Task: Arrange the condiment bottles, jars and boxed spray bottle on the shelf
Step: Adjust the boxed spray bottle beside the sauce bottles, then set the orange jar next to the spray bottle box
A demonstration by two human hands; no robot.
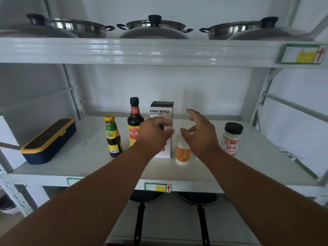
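Both hands are raised in front of the middle shelf (257, 166), fingers spread and loosely curled, and neither grip holds anything. The left hand (154, 135) hovers in front of the spray bottle box (162, 110), its fingertips close to the box's front face; contact cannot be confirmed. The right hand (200, 134) is open above a small orange-labelled jar (182, 153), partly hiding it.

The step in hand looks like taking hold of the box or the small jar to straighten the row. To do it well, close the grip around the box's sides low down and slide it — the tall box could tip into its neighbours.

Outward from the hands: the box stands upright near mid-shelf, with a dark sauce bottle (134, 121) just beside it on the left, then a shorter yellow-capped bottle (112, 135). To the right, apart from the others, stands a black-lidded white jar (231, 137). A dark blue lidded container (48, 141) sits at the shelf's far left.
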